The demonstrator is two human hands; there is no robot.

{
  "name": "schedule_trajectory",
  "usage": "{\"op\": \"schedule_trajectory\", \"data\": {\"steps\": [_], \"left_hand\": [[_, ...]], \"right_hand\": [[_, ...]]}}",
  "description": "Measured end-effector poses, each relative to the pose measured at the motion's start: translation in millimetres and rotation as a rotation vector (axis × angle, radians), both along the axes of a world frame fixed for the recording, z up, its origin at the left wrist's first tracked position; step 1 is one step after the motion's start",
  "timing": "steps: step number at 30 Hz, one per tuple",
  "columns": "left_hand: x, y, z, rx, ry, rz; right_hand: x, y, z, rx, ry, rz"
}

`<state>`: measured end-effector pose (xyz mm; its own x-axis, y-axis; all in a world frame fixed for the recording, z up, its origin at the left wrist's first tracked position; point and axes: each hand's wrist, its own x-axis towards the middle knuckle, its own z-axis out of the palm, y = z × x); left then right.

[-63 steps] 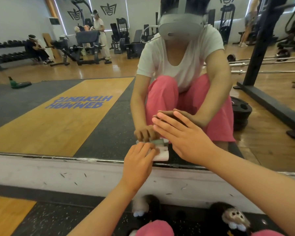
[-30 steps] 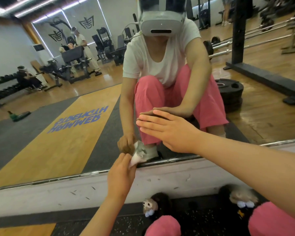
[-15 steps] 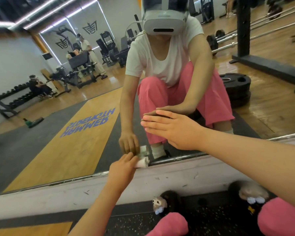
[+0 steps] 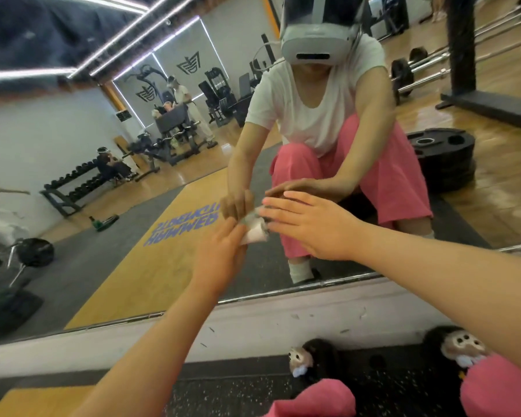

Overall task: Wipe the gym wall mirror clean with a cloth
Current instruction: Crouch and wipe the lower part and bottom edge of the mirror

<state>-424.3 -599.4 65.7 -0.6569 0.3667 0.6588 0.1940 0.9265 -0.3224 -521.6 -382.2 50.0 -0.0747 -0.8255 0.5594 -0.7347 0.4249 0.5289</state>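
- Right now the left hand (image 4: 220, 254) is reaching up from the lower left of the frame to the wall mirror (image 4: 133, 236), its fingers curled round a small wadded cloth (image 4: 254, 233).
- The cloth, white with a greyish patch, is being pressed against the glass at the middle of the frame, well above the mirror's lower edge. It is meeting its own reflection there.
- The right hand (image 4: 310, 224) is coming in from the right edge with its fingers straight and close together, pointing toward the left of the frame. It is holding nothing.
- The right hand's fingertips (image 4: 271, 203) are lying against the glass just beside the cloth. Whether they are touching the cloth I cannot tell.
- A metal strip (image 4: 283, 294) is running along the mirror's bottom edge, slanting up toward the right, with a scuffed white wall base (image 4: 253, 323) below it.
- At the bottom of the frame, two dark furry slippers with animal faces (image 4: 304, 359) (image 4: 460, 347) are resting on a black speckled floor (image 4: 223, 383), beside pink trouser legs (image 4: 313, 398).
- In the glass, a crouching person in a white top and pink trousers is showing, wearing a grey headset.
- Also reflected are stacked black weight plates (image 4: 442, 158) at the right and a dumbbell rack (image 4: 73, 188) at the left.
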Motion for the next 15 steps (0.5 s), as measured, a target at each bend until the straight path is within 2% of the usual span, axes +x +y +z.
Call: {"op": "schedule_trajectory", "data": {"steps": [2,5,8,12,15], "left_hand": [[1,3,-15,-0.069,-0.098,0.044],[0,3,-12,-0.024,-0.146,0.080],[0,5,15,0.065,-0.070,0.110],[-5,15,68,0.218,0.148,0.178],[-10,24,71,0.253,0.166,0.150]], "right_hand": [[1,2,16,-0.087,-0.025,-0.006],[-2,5,30,-0.132,-0.044,-0.043],[-5,6,28,-0.134,-0.047,-0.052],[-8,4,23,-0.153,-0.051,-0.050],[-9,2,22,-0.168,-0.050,-0.055]]}}
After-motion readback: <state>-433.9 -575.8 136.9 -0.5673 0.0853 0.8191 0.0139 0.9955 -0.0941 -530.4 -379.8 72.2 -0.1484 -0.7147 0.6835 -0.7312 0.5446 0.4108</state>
